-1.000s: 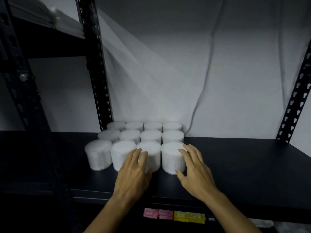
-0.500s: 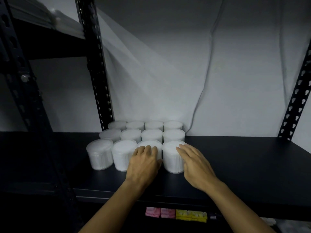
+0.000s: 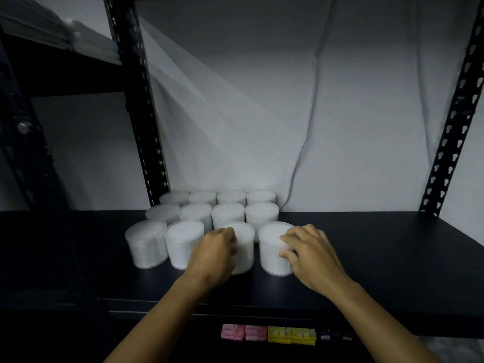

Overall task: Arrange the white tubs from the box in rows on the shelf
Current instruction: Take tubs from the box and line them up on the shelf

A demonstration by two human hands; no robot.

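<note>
Several white tubs stand in three rows of four on the black shelf (image 3: 379,258), at its back left. My left hand (image 3: 213,254) curls over the front and top of the third tub (image 3: 246,241) of the front row. Over the top front edge of the fourth, rightmost tub (image 3: 272,248), my right hand (image 3: 311,254) bends its fingers, with the thumb on the tub's side. A small gap separates these two tubs. Two more front-row tubs (image 3: 146,243) stand untouched to the left. The box is out of view.
Black perforated uprights rise at back left (image 3: 138,100) and back right (image 3: 455,113), with a white sheet (image 3: 262,113) behind. A higher shelf at upper left (image 3: 65,66) holds white goods. Pink and yellow packs (image 3: 267,334) sit on the level below. The shelf's right half is bare.
Both hands went from lying flat against the two front right tubs to curling their fingers onto them. The rightmost tub now stands slightly apart from its neighbour.
</note>
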